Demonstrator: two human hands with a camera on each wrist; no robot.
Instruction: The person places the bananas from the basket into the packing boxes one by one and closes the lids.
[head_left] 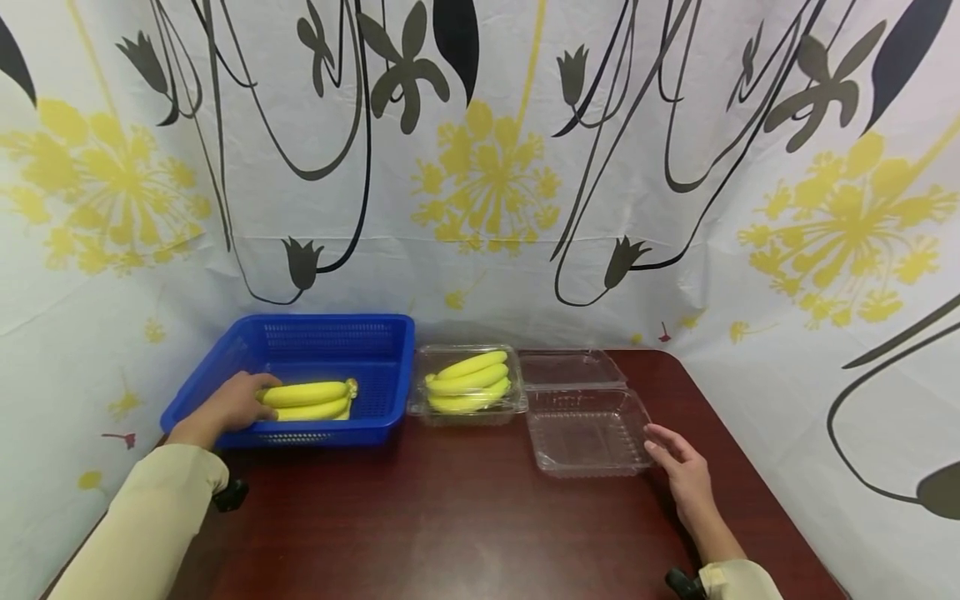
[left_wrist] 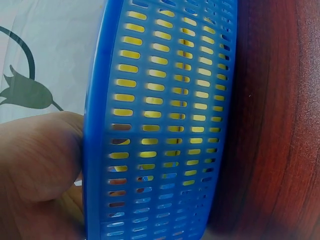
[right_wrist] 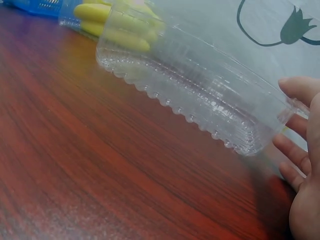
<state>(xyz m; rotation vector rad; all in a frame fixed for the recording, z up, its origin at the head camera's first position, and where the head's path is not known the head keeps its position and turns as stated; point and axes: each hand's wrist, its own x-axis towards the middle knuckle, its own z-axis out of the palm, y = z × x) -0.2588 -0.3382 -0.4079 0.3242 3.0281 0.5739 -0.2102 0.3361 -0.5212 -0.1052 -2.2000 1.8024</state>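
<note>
In the head view my left hand [head_left: 238, 402] reaches over the near wall of a blue plastic basket [head_left: 401, 375]. It grips the left end of a bunch of bananas [head_left: 311, 400] lying inside. In the left wrist view the basket wall [left_wrist: 162, 135] hides the fingers, and yellow shows through its slots. My right hand [head_left: 684, 471] pinches the right rim of an open clear plastic clamshell container [head_left: 588, 433], its lid [head_left: 573, 369] folded back towards the wall. From the right wrist view, the thumb and fingers [right_wrist: 295, 150] lie on either side of that rim.
Between the basket and the open container stands a closed clear container [head_left: 420, 392] with bananas [head_left: 468, 383] inside. All stand on a dark red-brown wooden table [head_left: 450, 517]. A patterned white cloth [head_left: 480, 283] hangs behind and at both sides.
</note>
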